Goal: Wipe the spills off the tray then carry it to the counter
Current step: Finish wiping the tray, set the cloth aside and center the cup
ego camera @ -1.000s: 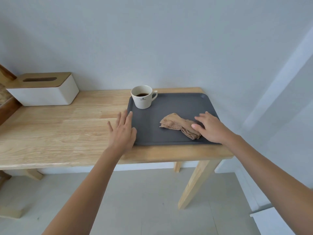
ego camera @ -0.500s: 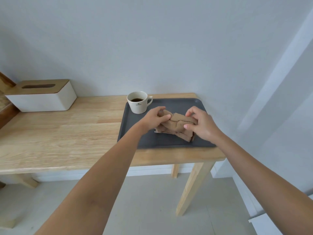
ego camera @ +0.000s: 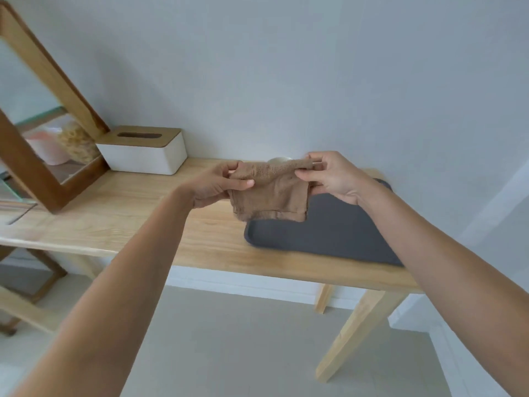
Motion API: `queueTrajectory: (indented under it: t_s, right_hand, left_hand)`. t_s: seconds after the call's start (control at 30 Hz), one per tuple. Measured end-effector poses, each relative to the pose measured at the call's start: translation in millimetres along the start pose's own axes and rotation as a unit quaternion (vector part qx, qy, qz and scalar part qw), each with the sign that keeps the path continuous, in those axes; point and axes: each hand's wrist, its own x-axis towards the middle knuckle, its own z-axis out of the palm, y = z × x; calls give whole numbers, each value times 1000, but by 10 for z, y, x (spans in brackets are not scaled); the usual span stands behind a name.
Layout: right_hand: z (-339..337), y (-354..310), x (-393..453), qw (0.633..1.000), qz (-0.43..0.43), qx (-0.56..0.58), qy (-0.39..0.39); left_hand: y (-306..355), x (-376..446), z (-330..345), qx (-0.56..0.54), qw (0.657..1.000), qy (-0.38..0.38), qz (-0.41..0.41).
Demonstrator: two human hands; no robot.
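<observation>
A brown cloth (ego camera: 269,193) hangs in the air above the table, held by its top edge. My left hand (ego camera: 217,184) pinches its left corner and my right hand (ego camera: 332,176) pinches its right corner. Below and behind it lies the dark grey tray (ego camera: 329,233) on the right end of the wooden table (ego camera: 128,222). Only the rim of the white cup (ego camera: 279,159) shows above the cloth; the rest is hidden. My right forearm covers the tray's right side.
A white tissue box (ego camera: 143,151) with a wooden lid stands at the back of the table by the wall. A wood-framed mirror (ego camera: 43,133) leans at the far left. The table's front edge and legs stand over a pale tiled floor.
Both hands have lifted the cloth off the tray and spread it out between them. The view has swung left and tilted, bringing the mirror into sight.
</observation>
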Motion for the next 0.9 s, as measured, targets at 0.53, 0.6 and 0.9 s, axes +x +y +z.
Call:
queueTrajectory:
  t_s: [0.53, 0.6, 0.9]
  right_hand:
    - [1527, 530, 966, 980, 139, -99, 105]
    - [1514, 562, 975, 975, 112, -152, 117]
    - [607, 524, 798, 922, -63, -161, 346]
  left_hand:
    - [-676, -325, -969, 100, 933, 327, -110]
    - [-746, -252, -953, 131, 922, 345, -112]
    - [-476, 508, -399, 230, 911, 340, 30]
